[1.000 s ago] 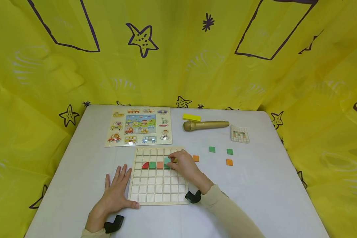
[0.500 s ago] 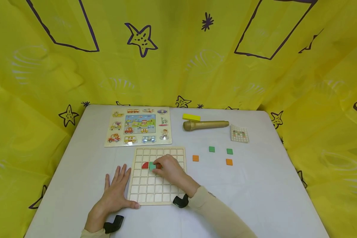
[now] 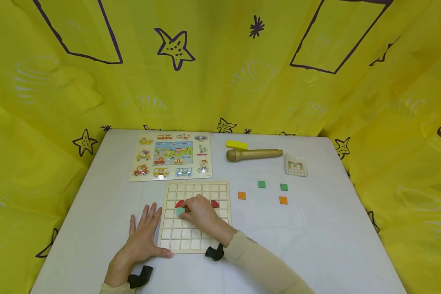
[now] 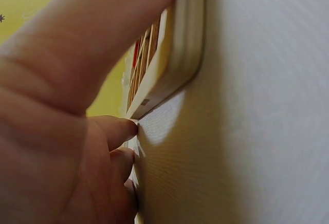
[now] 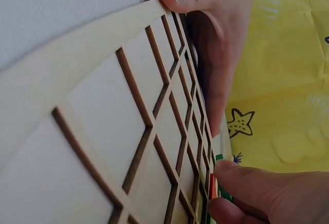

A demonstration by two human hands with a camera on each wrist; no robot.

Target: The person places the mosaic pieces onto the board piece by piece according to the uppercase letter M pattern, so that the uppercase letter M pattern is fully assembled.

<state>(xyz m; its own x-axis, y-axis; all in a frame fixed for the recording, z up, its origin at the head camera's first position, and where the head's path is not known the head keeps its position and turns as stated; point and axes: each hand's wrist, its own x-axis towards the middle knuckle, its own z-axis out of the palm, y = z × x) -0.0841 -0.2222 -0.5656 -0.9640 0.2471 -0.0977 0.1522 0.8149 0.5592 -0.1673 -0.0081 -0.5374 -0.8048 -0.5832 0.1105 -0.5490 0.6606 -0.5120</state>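
Observation:
My right hand pinches a green square tile between thumb and fingers over the left part of a wooden grid board. Just behind that tile shows a red rounded piece; a second red rounded piece lies farther right in the same row. My hand hides the cells between them. With fingers spread, my left hand rests beside the board's left edge, its thumb at the near left corner. In the right wrist view, the green tile is partly covered by the fingers.
Two green tiles and two orange tiles lie right of the board. A small pattern card, a gold toy microphone and a yellow block are farther back. A vehicle picture puzzle lies behind the board.
My right hand has moved left across the board, carrying the green tile from the right side of the red-ended row to its left end. The left hand stays in place.

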